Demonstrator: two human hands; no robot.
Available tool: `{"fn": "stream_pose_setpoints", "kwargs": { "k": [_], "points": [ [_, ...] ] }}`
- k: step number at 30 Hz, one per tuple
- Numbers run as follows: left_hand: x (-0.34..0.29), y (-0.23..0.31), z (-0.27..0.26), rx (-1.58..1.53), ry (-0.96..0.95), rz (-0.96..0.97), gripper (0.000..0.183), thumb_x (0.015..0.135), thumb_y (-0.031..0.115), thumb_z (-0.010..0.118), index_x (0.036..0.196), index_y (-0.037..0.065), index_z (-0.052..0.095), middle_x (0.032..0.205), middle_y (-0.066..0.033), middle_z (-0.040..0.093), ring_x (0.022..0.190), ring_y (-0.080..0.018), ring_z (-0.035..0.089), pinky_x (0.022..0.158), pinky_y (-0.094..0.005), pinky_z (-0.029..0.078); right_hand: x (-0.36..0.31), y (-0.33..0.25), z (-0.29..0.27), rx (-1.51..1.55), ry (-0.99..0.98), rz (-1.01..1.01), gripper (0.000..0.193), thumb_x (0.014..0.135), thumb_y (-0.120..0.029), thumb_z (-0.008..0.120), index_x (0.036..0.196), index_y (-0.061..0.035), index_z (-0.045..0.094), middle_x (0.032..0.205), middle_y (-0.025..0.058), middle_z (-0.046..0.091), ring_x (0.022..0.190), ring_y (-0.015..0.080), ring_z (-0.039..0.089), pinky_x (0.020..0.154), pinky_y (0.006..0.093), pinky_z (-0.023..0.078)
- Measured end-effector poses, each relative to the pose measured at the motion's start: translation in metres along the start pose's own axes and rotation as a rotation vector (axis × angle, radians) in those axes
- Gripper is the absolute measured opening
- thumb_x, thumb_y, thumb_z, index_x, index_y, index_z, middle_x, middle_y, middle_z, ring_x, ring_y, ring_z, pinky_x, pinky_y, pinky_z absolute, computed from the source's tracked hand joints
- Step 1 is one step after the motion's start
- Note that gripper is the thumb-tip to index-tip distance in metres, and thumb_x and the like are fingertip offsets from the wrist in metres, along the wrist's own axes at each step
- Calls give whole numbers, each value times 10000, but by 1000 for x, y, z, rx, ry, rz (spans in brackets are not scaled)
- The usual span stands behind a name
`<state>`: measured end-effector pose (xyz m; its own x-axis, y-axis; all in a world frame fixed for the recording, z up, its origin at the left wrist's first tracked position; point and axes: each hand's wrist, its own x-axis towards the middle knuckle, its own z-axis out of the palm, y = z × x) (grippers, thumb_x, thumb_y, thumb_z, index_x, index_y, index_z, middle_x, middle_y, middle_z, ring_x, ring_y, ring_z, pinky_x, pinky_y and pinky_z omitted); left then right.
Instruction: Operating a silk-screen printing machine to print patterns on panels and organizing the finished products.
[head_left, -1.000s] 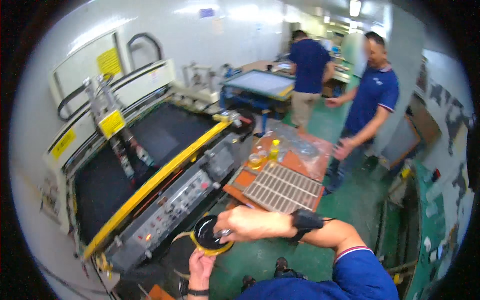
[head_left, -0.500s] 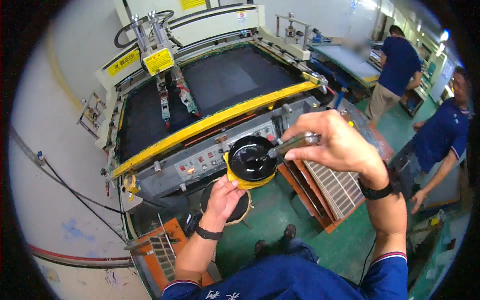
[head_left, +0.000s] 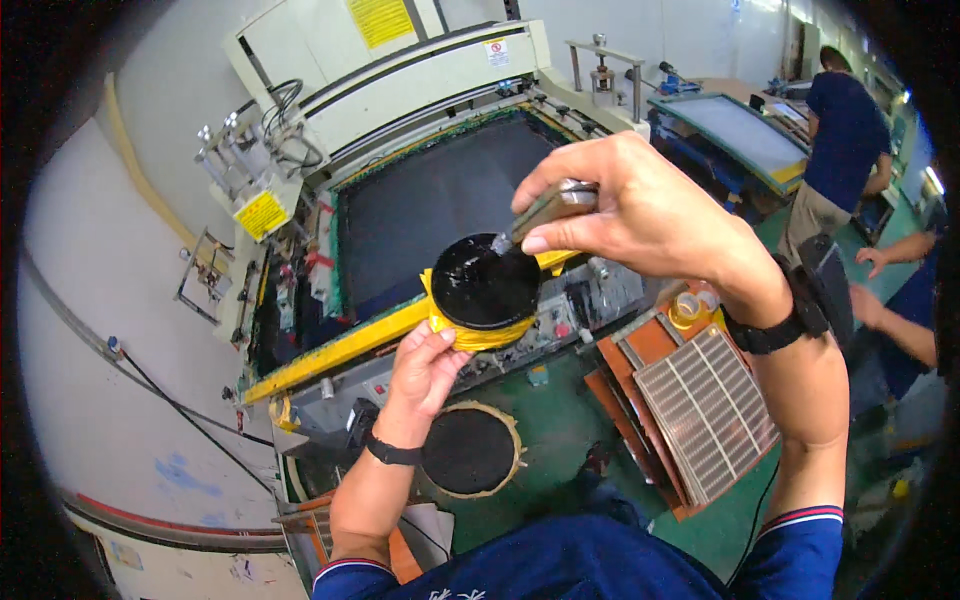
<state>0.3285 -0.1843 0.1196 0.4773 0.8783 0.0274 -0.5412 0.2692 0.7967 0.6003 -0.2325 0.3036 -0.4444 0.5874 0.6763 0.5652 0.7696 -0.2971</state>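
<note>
My left hand [head_left: 425, 365] grips the near-left side of a round tub wrapped in yellow tape [head_left: 485, 338], fingers closed on its rim and wall. Glossy black ink-like paste [head_left: 478, 290] fills the tub. Above its far right side is my right hand [head_left: 640, 205], closed around a flat, metallic-looking scraper [head_left: 562, 207]. The scraper slants down left, its smeared tip at the paste; how deep it sits cannot be made out. Just behind the tub lies the dark mesh screen [head_left: 430, 185] of a printing machine, edged by a yellow front bar [head_left: 345, 358].
The printing carriage [head_left: 262, 205] stands at the screen's left end. Below the tub is a round black-topped bucket or stool [head_left: 468, 450]. Orange boards with a gridded panel [head_left: 707, 410] and tape rolls [head_left: 688, 308] are at right. Two people [head_left: 848, 130] work beyond my right arm.
The tub and both hands have moved forward, up over the machine's front bar. The carriage with its squeegees has shifted left along the screen. My view has turned somewhat.
</note>
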Motion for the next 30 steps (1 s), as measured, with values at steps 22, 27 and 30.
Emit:
{"fn": "stream_pose_setpoints", "kwargs": {
  "k": [22,27,30],
  "points": [
    [286,22,14,404,131,-36,115,887,45,560,995,11,576,970,-81,649,868,-179,649,792,-319,552,29,254,-34,27,93,26,279,725,-152,771,934,-10,653,865,164,661,807,341,637,706,369,501],
    [321,18,12,340,115,-94,163,891,38,546,1040,-28,558,1033,-123,640,929,-213,647,838,-338,545,30,278,-38,3,92,79,279,728,-183,753,924,-3,673,876,215,660,837,372,638,745,400,510],
    [318,9,13,187,58,-86,213,894,33,527,1091,-47,541,1082,-146,626,998,-241,629,908,-373,516,33,276,-44,-24,59,107,277,727,-180,754,920,2,672,861,219,658,825,372,640,742,399,510]
  ]
}}
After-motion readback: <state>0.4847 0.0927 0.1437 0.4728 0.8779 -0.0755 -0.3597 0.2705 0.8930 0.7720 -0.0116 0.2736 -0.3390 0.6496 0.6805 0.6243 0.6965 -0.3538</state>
